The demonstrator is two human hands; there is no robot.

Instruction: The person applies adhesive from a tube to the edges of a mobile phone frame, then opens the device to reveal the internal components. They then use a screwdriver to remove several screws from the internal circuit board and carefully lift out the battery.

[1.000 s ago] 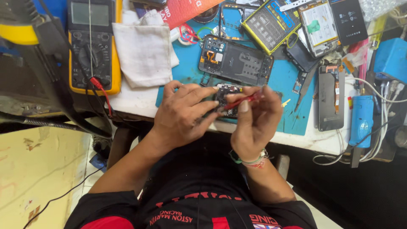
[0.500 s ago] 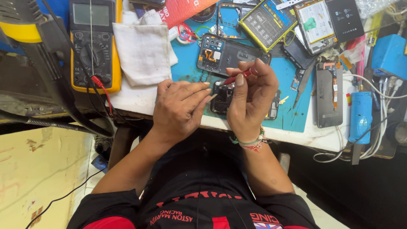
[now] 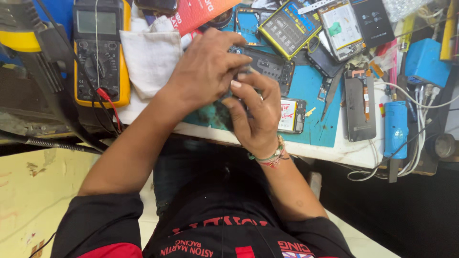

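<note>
Head view: hands (image 3: 234, 91) over opened phone (image 3: 270, 67).

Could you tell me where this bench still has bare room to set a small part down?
Bare mat shows between the opened phone and grey phone back. The back by the battery is crowded, and both hands cover the middle.

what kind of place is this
Most likely a phone repair bench. A yellow multimeter sits by opened phones and loose phone batteries on a blue work mat, both hands working there.
</note>
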